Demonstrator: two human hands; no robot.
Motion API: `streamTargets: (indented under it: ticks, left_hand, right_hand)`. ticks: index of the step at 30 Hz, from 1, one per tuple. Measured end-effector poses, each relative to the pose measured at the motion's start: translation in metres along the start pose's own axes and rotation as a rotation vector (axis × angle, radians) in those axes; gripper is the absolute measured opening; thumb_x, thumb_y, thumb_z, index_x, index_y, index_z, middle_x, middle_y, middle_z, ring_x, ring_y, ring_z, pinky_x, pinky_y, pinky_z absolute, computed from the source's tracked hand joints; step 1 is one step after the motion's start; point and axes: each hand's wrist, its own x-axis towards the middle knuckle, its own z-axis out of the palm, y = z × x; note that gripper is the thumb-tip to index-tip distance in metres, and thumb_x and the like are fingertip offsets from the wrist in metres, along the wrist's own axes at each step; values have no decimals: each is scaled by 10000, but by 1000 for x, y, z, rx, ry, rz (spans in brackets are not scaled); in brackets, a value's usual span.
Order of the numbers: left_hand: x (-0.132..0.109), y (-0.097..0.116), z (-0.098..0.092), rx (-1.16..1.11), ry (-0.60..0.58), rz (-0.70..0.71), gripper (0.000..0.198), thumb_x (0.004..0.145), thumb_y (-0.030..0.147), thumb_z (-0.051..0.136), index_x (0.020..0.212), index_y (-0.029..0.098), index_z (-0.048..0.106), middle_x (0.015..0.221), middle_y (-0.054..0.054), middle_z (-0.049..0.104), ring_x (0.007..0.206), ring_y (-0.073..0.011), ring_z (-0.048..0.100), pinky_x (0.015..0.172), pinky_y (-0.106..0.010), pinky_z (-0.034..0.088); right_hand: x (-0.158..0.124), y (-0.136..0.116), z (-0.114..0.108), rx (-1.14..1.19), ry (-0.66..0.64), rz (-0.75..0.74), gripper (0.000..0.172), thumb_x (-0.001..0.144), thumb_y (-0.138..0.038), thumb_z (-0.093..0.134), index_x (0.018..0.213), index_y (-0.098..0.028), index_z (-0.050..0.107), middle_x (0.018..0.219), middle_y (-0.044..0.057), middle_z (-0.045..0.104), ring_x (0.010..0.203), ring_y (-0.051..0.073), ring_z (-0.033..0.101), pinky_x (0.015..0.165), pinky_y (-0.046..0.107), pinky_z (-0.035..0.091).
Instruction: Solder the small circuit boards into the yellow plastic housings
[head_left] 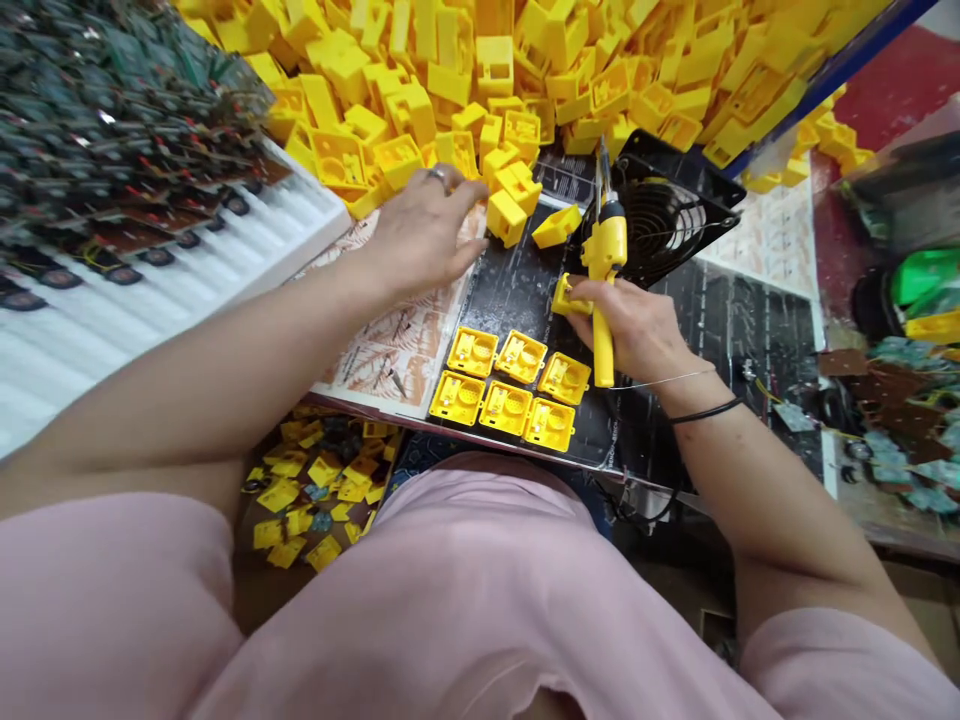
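Yellow soldering iron (604,245), tip pointing away

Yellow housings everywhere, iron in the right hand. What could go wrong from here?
If that soldering iron is hot, its metal tip stands very close to the heap of yellow plastic housings and might melt one.

The small yellow part is held right beside the iron in the right hand, so a slip might burn fingers.

The left hand works beside loose housings, which could get knocked into the six laid-out housings.
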Motion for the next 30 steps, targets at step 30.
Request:
streamTargets:
  ticks: [30]
  left_hand:
    - [-20,-6,2,96,-233,98,753,1060,697,441,1621,217,591,1520,-170,682,1413,-431,624,1160,-557,542]
  right_hand:
    - [26,-4,-7,-64,-82,109,313,1141,-396,518,1359,-221,660,1178,114,822,1054,260,791,788,323,594]
